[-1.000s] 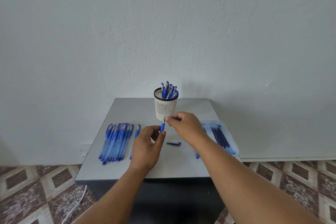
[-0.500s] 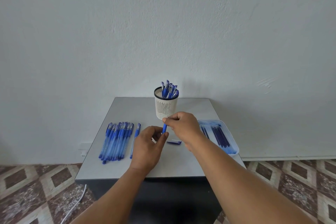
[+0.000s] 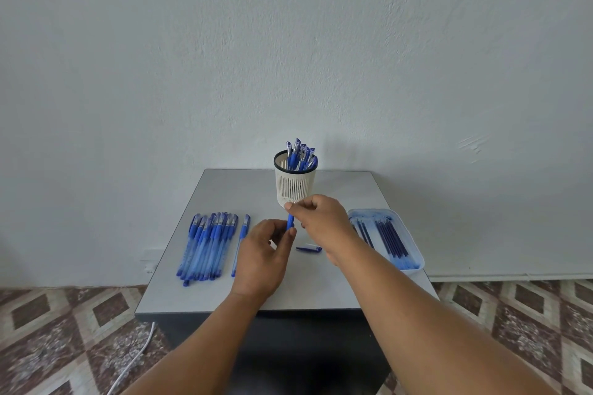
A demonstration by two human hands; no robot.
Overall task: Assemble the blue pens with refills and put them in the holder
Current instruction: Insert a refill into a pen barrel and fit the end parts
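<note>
left hand (image 3: 261,258) curled round the lower part of a blue pen (image 3: 290,223), held upright over the grey table (image 3: 337,292). right hand (image 3: 319,218) pinching the pen's top end between thumb and fingertips, just in front of the white holder (image 3: 295,184). more blue pens standing in the holder. a row of pens (image 3: 207,247) lying at the left, a loose blue cap (image 3: 308,248) near the hands, refills in a clear tray (image 3: 412,236) at the right.
</note>
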